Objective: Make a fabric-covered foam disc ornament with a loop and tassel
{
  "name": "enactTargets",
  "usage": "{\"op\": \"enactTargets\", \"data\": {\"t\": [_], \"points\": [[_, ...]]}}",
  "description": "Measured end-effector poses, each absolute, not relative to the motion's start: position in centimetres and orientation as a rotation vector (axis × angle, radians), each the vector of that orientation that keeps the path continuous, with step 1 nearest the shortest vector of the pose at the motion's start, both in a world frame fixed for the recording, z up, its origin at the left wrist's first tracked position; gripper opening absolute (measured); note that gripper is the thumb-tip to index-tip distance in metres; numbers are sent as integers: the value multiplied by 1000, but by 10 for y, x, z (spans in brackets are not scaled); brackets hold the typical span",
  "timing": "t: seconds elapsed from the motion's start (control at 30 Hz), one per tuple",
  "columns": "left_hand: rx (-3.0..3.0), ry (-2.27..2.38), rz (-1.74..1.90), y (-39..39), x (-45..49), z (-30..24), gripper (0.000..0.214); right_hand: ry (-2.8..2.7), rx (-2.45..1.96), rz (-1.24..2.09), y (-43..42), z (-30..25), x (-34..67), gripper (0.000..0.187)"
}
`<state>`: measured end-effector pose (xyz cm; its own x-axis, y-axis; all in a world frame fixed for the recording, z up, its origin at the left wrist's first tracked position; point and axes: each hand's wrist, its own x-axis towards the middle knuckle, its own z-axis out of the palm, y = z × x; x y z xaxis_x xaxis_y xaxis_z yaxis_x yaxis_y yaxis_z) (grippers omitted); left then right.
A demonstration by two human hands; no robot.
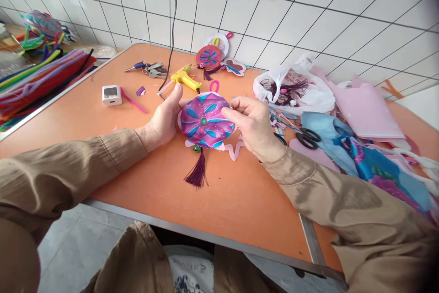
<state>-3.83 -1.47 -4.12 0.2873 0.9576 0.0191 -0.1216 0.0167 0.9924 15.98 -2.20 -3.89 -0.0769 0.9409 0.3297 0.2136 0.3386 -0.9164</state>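
Between both hands, above the table, is a round purple-and-blue fabric ornament (214,130) with a green bead at its centre and a pink loop on top. A small green bell (196,148) and a dark purple tassel (196,169) hang below it. My left hand (165,117) grips the ornament's left edge, thumb pointing up and the other fingers hidden behind. On the right edge, the thumb and forefinger of my right hand (255,124) pinch the rim. Behind the ornament, a pink cut-out scrap (236,149) lies on the table.
A yellow glue gun (185,78) with a black cord lies behind the ornament, near keys (154,70) and a white cube (111,95). Finished ornaments (209,56) lean at the wall. Right are a plastic bag (295,92) of tassels, black-handled scissors (307,137) and fabric (380,165).
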Motion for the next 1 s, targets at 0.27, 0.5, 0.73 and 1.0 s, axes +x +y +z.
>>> {"op": "enactTargets", "data": {"t": [0.27, 0.5, 0.73, 1.0], "points": [[1088, 880, 1066, -17, -36, -46, 46, -1525, -1092, 941, -23, -39, 160, 22], [1257, 921, 1065, -25, -34, -46, 45, -1613, -1084, 954, -28, -37, 158, 23], [1293, 946, 1035, -26, -34, -43, 44, -1710, -1070, 752, -27, -37, 156, 16], [1141, 952, 982, -26, -33, -41, 37, -1973, -1030, 5, -23, -33, 166, 22]]}}
